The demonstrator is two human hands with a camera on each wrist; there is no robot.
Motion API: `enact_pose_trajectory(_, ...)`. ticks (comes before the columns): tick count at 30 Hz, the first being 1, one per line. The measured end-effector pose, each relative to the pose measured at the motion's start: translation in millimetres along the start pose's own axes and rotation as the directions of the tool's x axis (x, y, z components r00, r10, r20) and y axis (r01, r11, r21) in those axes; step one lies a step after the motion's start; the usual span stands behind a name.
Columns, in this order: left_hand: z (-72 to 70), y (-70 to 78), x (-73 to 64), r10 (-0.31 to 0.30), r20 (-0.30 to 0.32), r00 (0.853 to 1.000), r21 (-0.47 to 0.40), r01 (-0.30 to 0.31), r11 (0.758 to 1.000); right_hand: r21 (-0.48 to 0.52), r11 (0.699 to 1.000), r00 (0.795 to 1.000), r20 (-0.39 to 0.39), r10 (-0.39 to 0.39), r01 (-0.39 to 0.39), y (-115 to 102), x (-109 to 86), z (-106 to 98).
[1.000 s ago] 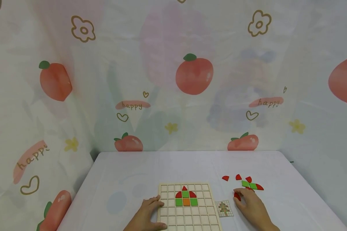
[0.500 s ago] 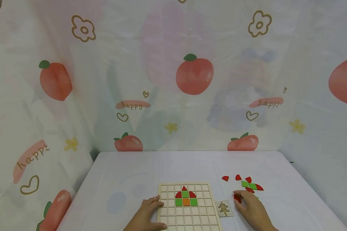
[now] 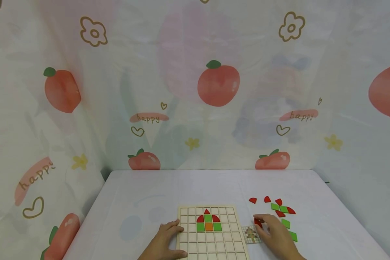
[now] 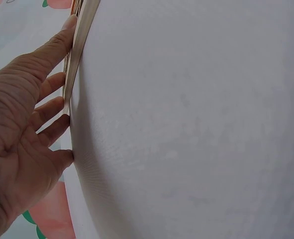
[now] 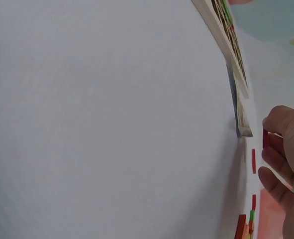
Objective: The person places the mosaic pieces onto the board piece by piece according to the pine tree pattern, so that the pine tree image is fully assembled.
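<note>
My left hand [image 3: 164, 240] rests along the left edge of a wooden grid board [image 3: 191, 247], its thumb and fingers spread and touching the rim. In the left wrist view the fingers of this hand [image 4: 35, 109] lie against the board's side. On the board, red, green and orange tiles form a small pattern: a red triangle [image 3: 207, 211] on top, green squares [image 3: 200, 227] and an orange square [image 3: 209, 226] below. My right hand [image 3: 277, 234] pinches a red quarter-round tile [image 3: 257, 222] between thumb and fingers, just above the pattern card [image 3: 251, 234].
Several red quarter-round tiles [image 3: 253, 200] and green tiles [image 3: 285, 224] lie loose on the white table [image 3: 143, 195], beyond and beside my right hand. The card shows a tree on a grid and lies against the board's right edge. Patterned cloth walls [image 3: 182, 108] stand around the table.
My right hand has moved left with the red tile, towards the card and board. Green tiles it was covering now show. The left hand and board stay in place.
</note>
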State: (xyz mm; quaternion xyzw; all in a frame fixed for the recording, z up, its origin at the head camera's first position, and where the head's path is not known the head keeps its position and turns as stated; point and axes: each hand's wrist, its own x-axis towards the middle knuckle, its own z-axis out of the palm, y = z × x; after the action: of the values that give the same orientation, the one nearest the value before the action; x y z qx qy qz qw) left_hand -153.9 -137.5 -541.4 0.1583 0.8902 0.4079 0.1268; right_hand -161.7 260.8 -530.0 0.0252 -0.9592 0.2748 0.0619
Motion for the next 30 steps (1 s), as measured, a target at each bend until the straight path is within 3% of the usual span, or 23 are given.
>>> enact_pose_trajectory(9,0.6,-0.3,-0.3,0.009,-0.002,1.000,0.003,-0.009,1.000,0.025,0.997,0.997,-0.033,-0.070,0.071,-14.4,-0.9,9.4)
enact_pose_trajectory(21,0.9,-2.2,0.1,0.038,-0.001,0.999,-0.002,-0.038,0.999,0.134,0.991,0.999,0.052,-0.006,-0.001,-40.3,1.1,21.2)
enact_pose_trajectory(30,0.7,-2.7,1.8,0.013,0.009,1.000,-0.007,-0.013,1.000,0.110,0.986,0.990,0.053,-0.132,0.125,-49.6,1.4,32.5)
